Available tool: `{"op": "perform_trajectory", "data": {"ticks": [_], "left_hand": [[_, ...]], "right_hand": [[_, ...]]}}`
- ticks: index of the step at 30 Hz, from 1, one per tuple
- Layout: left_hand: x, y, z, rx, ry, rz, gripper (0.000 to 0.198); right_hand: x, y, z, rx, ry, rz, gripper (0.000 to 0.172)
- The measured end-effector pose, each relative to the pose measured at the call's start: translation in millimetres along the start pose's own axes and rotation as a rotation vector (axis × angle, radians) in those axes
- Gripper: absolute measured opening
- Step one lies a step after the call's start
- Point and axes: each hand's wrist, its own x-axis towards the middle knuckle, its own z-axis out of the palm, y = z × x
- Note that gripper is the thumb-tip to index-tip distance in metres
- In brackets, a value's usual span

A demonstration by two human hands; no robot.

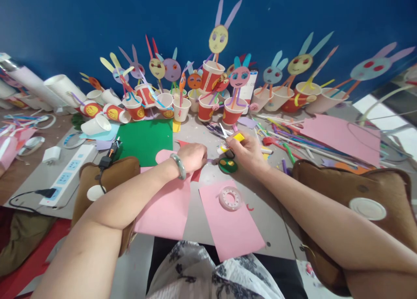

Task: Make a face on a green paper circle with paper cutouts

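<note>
My right hand is closed around a yellow-and-white glue stick, with its middle hidden behind my fingers. Scissors lie just beyond that hand. Under it, close to the wrist side, rests a round green piece with yellow shapes on it. My left hand, a bracelet on its wrist, is low over the table with fingers curled together. Whatever they hold, if anything, is hidden. Red paper and a pink paper sheet lie beneath it. Nearer me, a tape roll sits on another pink sheet.
Paper cups with rabbit-faced figures line the blue wall. Green card lies at left, near a power strip. Brown cushions flank my arms. Pipe cleaners and pink paper spread at right.
</note>
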Motion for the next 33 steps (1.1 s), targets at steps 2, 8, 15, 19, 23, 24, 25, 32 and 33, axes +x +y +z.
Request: {"op": "perform_trajectory", "data": {"ticks": [2,8,15,19,23,24,25,32,33], "left_hand": [[1,0,0.5,-0.011,-0.001,-0.006,0.019],[3,-7,1.5,-0.121,-0.012,-0.013,0.015],[5,-11,6.2,-0.158,0.007,0.006,0.015],[4,-10,4.7,-0.184,0.008,-0.011,0.014],[5,-13,0.4,-0.245,0.041,-0.036,0.013],[6,-14,-0.1,-0.251,0.057,-0.044,0.013],[8,-16,-0.1,-0.254,0.072,-0.052,0.014],[15,-22,2.4,-0.196,0.030,-0.126,0.013],[15,-21,1.7,-0.174,0.025,-0.128,0.013]], "right_hand": [[0,1,0,0.007,0.000,0.006,0.028],[0,1,0,0.026,-0.004,0.038,0.026],[1,-1,-1,0.039,0.001,0.047,0.028],[4,1,-3,0.042,0.007,0.047,0.030],[3,-2,-5,0.019,-0.034,0.001,0.027],[2,-4,-5,0.005,-0.054,-0.038,0.024],[1,-6,-6,-0.021,-0.083,-0.083,0.021],[-2,-9,-5,-0.532,-0.290,-0.565,0.016],[-1,-8,-4,-0.601,-0.322,-0.637,0.017]]}}
